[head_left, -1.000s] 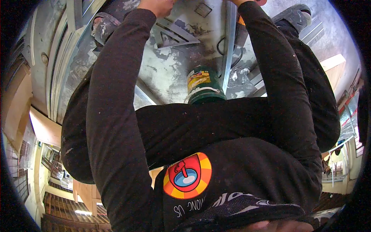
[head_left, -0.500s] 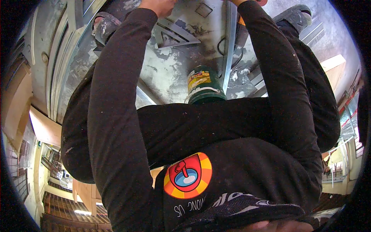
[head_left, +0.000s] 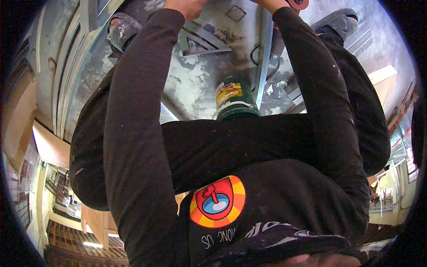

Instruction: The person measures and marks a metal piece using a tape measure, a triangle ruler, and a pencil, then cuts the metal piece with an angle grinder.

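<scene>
My left hand (head_left: pixel 187 7) is at the top edge of the view, its fingers curled and partly cut off; what they hold, if anything, is out of sight. Just below it a metal triangle square (head_left: pixel 212 38) lies on the stained floor. My right hand (head_left: pixel 270 4) is at the top right, close to the upper end of a long metal channel (head_left: pixel 263 58). The frame edge cuts off its fingers. Beside that wrist shows a reddish round disc (head_left: pixel 300 3), too cut off to name. Both arms reach forward in dark sleeves.
A green bucket (head_left: pixel 235 107) with a yellow label stands between my legs. A dark cable (head_left: pixel 254 55) loops by the channel. More metal channels (head_left: pixel 66 75) lie at the left. My shoes (head_left: pixel 124 31) are on either side. A wooden block (head_left: pixel 383 73) is at the right.
Both hands sit slightly lower in view, and the arms have shifted a little. More of the reddish disc shows beside my right wrist. The square and bucket stay in place.
</scene>
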